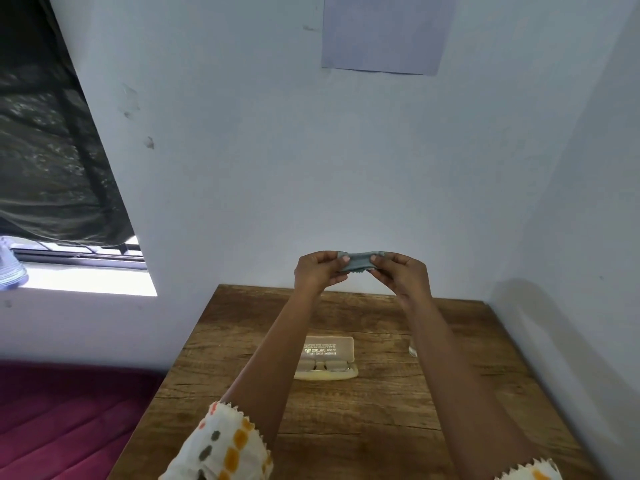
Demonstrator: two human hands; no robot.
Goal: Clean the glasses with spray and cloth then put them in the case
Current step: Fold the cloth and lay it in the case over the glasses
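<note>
**Item: cloth** (360, 263). Grey, small, bunched into a narrow band. It is held up in the centre of the frame, in front of the pale wall (346, 168) and well above the table (381, 427).

**Grip.** The left hand (320, 271) pinches the cloth's left end between thumb and curled fingers. The right hand (398, 271) pinches the right end the same way. The cloth is drawn taut between them. Neither hand holds anything else.

**Item: case** (327, 356). Beige, lying open at centre frame on the wooden table, below and between the forearms. Its lid is laid back and printed text shows inside it. Grey shapes in the lower tray may be the glasses (325, 366), but they are too small to confirm.

**Item: clear object** (412, 349). It stands just right of the case and is mostly hidden by the right forearm. It may be the spray, but that cannot be told.

**Surroundings.** A window (79, 261) is at mid left, a paper sheet (384, 32) on the wall at the top, and patterned sleeves (228, 441) along the bottom edge.

**Step in hand (judgement).** The cloth is being handled, either stretched or folded. If the glasses do lie in the case, wiping looks finished and the cloth is being tidied away.

**Next move calls for (judgement).** Lower both hands to the case, lay the cloth flat so it does not bulge, then swing the lid shut without trapping the fabric at the hinge.
</note>
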